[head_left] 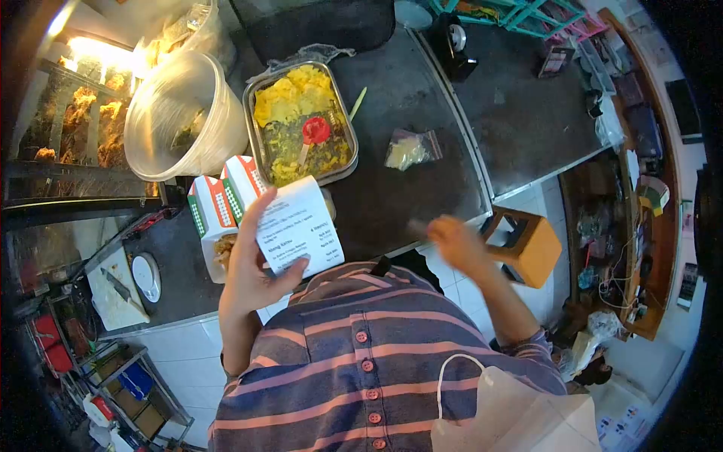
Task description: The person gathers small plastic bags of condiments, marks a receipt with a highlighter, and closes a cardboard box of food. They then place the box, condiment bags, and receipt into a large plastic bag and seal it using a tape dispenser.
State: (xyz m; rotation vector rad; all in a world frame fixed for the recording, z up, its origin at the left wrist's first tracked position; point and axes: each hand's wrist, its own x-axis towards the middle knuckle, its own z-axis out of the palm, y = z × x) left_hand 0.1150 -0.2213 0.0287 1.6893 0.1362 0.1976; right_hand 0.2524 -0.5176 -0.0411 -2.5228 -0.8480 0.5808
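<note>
My left hand [247, 260] grips a printed paper receipt [305, 226], thumb on its front and fingers along its left edge. Just behind the receipt are white paper food boxes [215, 207] with orange and green print; fried food shows in the nearest one. A steel tray [354, 162] of yellow and dark green food lies beyond, with a red round-topped utensil [316, 130] in it. My right hand [456, 242], blurred by motion, is raised near the counter's front edge. Its fingers look curled round a small dark blurred thing [418, 226] that I cannot make out.
A large clear plastic tub [181, 113] stands left of the tray. A small zip bag [413, 149] lies on the dark counter [376, 203]. An orange stool [538, 252] is on the floor at right. A knife [117, 285] rests on a cutting board [113, 313] at left.
</note>
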